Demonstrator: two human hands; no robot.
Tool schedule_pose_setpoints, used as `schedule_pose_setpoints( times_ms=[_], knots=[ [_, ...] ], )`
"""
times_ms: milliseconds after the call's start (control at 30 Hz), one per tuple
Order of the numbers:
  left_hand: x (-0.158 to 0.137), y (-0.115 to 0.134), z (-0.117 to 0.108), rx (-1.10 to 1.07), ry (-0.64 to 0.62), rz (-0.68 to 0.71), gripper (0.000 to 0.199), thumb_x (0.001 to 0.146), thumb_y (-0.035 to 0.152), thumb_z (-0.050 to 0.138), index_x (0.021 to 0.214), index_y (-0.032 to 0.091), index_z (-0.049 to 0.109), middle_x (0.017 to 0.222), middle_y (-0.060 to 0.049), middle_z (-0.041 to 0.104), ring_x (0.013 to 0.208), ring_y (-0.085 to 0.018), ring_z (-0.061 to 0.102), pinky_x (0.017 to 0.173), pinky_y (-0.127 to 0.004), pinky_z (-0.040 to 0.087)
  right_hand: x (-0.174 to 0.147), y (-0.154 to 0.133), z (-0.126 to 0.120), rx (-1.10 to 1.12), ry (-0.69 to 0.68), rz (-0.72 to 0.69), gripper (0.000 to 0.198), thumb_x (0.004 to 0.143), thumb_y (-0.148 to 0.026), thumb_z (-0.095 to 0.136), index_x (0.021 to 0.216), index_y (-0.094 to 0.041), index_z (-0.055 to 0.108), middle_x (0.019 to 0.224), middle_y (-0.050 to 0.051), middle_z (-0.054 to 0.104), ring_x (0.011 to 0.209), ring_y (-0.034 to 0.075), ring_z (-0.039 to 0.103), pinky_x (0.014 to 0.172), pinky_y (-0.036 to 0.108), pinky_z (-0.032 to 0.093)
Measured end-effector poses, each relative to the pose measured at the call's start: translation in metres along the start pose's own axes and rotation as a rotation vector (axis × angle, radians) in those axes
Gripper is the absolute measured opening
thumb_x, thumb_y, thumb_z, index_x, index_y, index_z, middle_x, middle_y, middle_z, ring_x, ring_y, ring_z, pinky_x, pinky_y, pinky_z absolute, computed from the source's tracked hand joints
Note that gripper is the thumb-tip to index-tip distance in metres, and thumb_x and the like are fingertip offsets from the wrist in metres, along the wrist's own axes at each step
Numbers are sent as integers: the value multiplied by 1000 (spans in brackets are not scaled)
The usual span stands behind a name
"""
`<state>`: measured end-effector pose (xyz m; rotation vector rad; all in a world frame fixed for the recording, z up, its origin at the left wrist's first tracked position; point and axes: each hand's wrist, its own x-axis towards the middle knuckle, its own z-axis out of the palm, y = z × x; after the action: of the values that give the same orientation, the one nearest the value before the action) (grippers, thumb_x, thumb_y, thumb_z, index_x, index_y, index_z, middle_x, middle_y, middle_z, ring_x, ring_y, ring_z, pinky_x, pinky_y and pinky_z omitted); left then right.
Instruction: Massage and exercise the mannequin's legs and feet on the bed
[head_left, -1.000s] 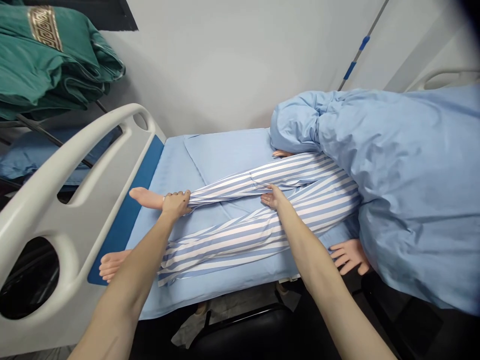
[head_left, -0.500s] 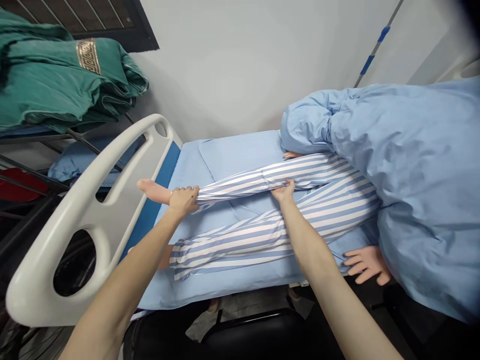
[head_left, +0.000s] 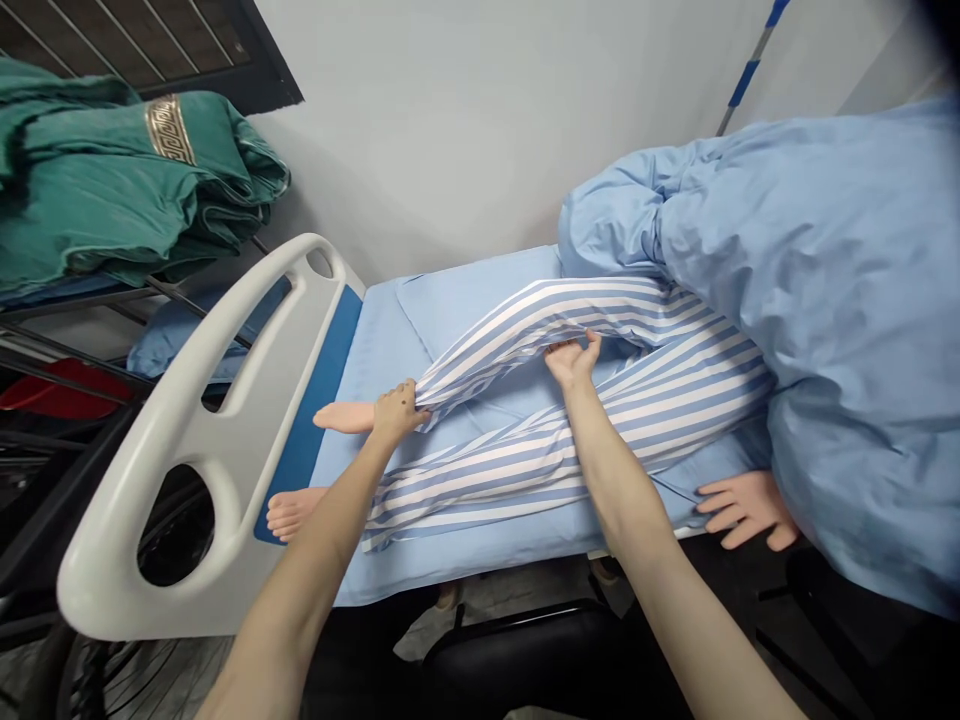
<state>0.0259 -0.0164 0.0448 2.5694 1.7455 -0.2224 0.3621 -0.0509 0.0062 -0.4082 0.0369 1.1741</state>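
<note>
A manikin's far leg (head_left: pixel 517 335) in blue-and-white striped trousers is bent, its knee raised off the bed. My left hand (head_left: pixel 397 410) wraps round its ankle, just at the trouser cuff, with the bare foot (head_left: pixel 343 416) sticking out to the left. Under the knee, my right hand (head_left: pixel 571 360) supports the leg palm up, thumb on the near side; its fingertips are partly hidden by the cloth. The near leg (head_left: pixel 487 485) lies straight on the bed, its foot (head_left: pixel 294 512) showing left of my forearm.
A white footboard (head_left: pixel 247 380) closes the bed's left end. Blue bedding (head_left: pixel 810 280) covers the upper body, with a smooth hand (head_left: pixel 750 508) hanging at the near edge. Folded green cloth (head_left: pixel 150 190) lies on a rack at the left. A dark chair (head_left: pixel 525 650) stands below.
The far leg has gone from nearly straight to bent. Its knee has risen, and my left hand has moved the ankle towards the right. My right hand stays beneath the knee.
</note>
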Motion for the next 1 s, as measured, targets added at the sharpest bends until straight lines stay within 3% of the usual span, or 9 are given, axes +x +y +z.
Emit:
schedule_pose_setpoints(
  times_ms=[100,233,433,667,833,1000],
  knots=[
    [1,14,18,14,75,-34,44,84,36,55,122,14,48,119,-18,65,110,-32,63,90,-39,44,0,-1,2,-63,9,-26,33,89,-47,34,85,-21,54,82,1,64,79,14,62,76,27,54],
    [7,22,34,5,133,-32,46,85,40,55,122,14,47,121,-18,64,115,-34,61,94,-41,43,-1,-3,6,62,-48,-39,30,89,-43,34,85,-21,55,78,0,62,75,13,60,74,27,54],
    [12,28,35,-30,148,14,45,83,43,57,118,16,46,116,-17,65,109,-34,63,88,-40,44,-7,-10,13,-23,-54,-102,35,91,-42,29,82,-22,56,77,2,60,77,14,60,76,28,55],
    [12,30,8,-8,70,-51,48,79,44,61,116,17,46,116,-16,67,109,-35,64,88,-40,45,-10,-16,15,-10,-123,-77,41,91,-46,25,83,-21,57,79,2,61,83,14,61,79,28,55],
    [12,0,-21,81,64,-22,49,80,47,59,118,17,47,117,-16,67,107,-36,64,87,-41,45,-7,-14,12,-18,-146,-50,49,92,-52,23,88,-21,60,85,4,64,92,16,64,83,31,56],
    [11,-27,-58,174,11,-19,48,76,42,63,117,19,52,110,-17,68,109,-39,63,92,-46,43,0,-5,4,-71,-66,3,48,92,-55,28,98,-20,61,94,6,68,95,18,65,85,35,56]
  ],
)
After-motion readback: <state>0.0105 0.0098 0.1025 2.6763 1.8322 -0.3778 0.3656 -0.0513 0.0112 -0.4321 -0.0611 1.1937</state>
